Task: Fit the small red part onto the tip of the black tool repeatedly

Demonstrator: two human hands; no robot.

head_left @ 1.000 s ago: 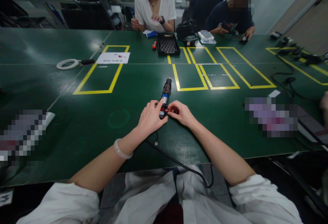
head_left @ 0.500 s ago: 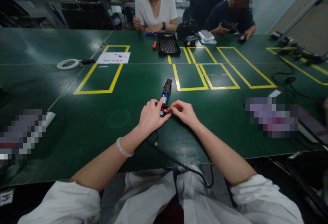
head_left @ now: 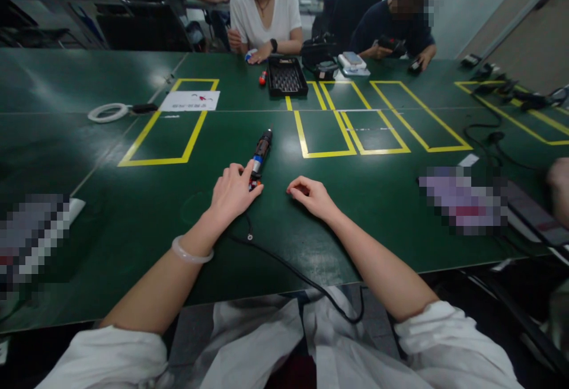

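A black electric screwdriver [head_left: 261,144] with a blue band and a red rear end lies on the green table [head_left: 133,211], tip pointing away from me. My left hand [head_left: 231,194] is closed on its rear end, index finger stretched along the body. My right hand [head_left: 312,195] rests on the table a hand's width to the right of the tool and does not touch it. Its fingers are curled in a pinch, and I cannot see whether anything is in them. A black cable [head_left: 284,267] runs from the tool past my left wrist and over the near table edge.
Yellow tape rectangles [head_left: 157,140] mark the table. A white sheet [head_left: 190,101], a white ring [head_left: 105,112] and a black tray of bits [head_left: 288,77] lie farther off. Two people [head_left: 265,18] sit across the table. Cables [head_left: 493,140] lie at the right.
My right hand has let go of the tool's rear end and moved off to the right. My left hand and the screwdriver have shifted left.
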